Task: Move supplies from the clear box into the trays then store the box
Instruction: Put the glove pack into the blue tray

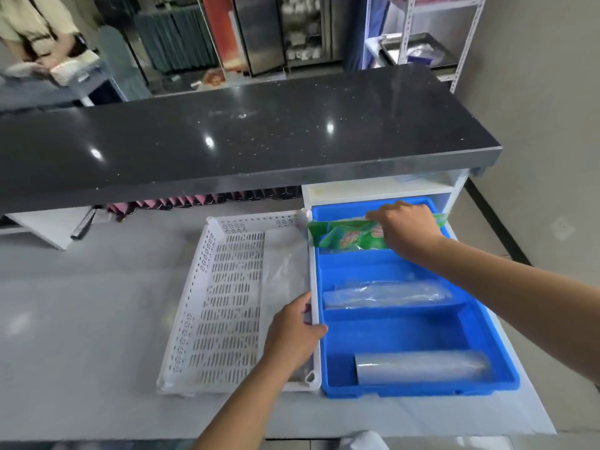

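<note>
Green packets [350,237], print unreadable, pinched by right hand [406,227]; left hand [293,332] grips white tray [201,287].

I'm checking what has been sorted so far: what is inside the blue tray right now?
The blue tray holds green packets in its far section under the right hand, a clear plastic-wrapped bundle in the middle, and a clear roll nearest. The hand hides part of the packets.

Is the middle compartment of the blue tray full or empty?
Neither: the blue tray's middle compartment holds one clear plastic-wrapped roll, with bare blue floor showing around it.
</note>
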Demonstrator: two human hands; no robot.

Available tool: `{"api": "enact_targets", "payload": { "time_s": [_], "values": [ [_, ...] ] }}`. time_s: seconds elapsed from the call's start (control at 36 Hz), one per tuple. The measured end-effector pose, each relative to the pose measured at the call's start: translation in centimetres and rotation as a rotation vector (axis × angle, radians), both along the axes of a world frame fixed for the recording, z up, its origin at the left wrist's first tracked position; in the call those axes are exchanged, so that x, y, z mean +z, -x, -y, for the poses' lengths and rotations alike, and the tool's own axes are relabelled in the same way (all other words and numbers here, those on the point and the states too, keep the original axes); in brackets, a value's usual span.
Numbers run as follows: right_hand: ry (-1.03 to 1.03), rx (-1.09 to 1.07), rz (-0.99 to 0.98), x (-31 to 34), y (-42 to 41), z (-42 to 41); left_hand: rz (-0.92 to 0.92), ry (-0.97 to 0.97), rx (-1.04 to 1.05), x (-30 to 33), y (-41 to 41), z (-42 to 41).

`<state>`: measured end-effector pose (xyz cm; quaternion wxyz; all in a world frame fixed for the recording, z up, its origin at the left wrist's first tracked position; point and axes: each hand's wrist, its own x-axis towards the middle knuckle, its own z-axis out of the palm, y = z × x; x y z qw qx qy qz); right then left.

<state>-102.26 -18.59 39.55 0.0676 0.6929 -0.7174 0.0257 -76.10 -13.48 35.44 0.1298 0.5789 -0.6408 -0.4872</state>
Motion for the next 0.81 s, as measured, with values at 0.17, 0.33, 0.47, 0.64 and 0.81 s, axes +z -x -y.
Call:
{"api": "enact_targets", "payload": {
  "time_s": [0.17,0.33,0.47,0.64,0.81],
  "values": [
    [-0.059,-0.047,-0.015,-0.9,0.8,1.3,0.002,-0.005,-0.001,-0.2,0.1,-0.4],
    [-0.065,-0.063,-0.040,-0.5,1.8,2.5,0.024,-0.007,-0.009,-0.6,0.2,-0.3],
    [-0.171,-0.041,-0.028,0.0,1.3,3.1,0.011,-0.023,0.009,-0.9,0.2,-0.2],
    [-0.219,-0.088,0.033,1.9,1.5,4.1,0.026,-0.029,0.008,-0.7,0.3,-0.3],
    [-0.119,-0.135,0.067,-1.1,0.9,4.5,0.032,-0.037,0.016,-0.6,0.4,-0.3]
  ]
}}
